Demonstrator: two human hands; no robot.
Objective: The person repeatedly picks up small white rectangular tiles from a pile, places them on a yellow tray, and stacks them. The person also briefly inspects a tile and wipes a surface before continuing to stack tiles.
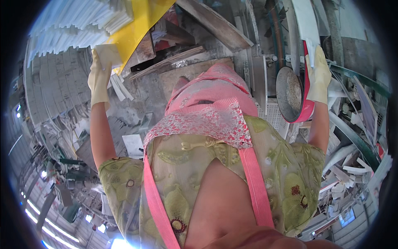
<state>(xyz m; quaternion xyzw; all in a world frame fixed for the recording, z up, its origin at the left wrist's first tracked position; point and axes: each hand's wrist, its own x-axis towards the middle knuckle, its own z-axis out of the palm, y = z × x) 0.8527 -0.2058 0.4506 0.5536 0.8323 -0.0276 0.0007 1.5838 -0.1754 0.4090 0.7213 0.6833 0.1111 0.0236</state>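
Observation:
My left hand (99,76), in a cream rubber glove, is beside a yellow sheet (134,29) and the near end of a stack of thin white strips (78,27). Its fingers are bent inward around something pale at the sheet's lower edge, which I cannot make out. On the other side, my right hand (318,76), gloved the same way, is closed on the lower end of a long white strip (305,20). Just left of that hand are a red-edged piece (306,110) and a round, dusty grey basin (289,93).
Wooden boards (215,25) lie at the far middle. Below the white strips is a tall grey layered stack (54,83). A green rail (360,76) passes behind my right hand. Broken white offcuts (344,178) are heaped at the right. A pale square piece (132,144) lies near my left arm.

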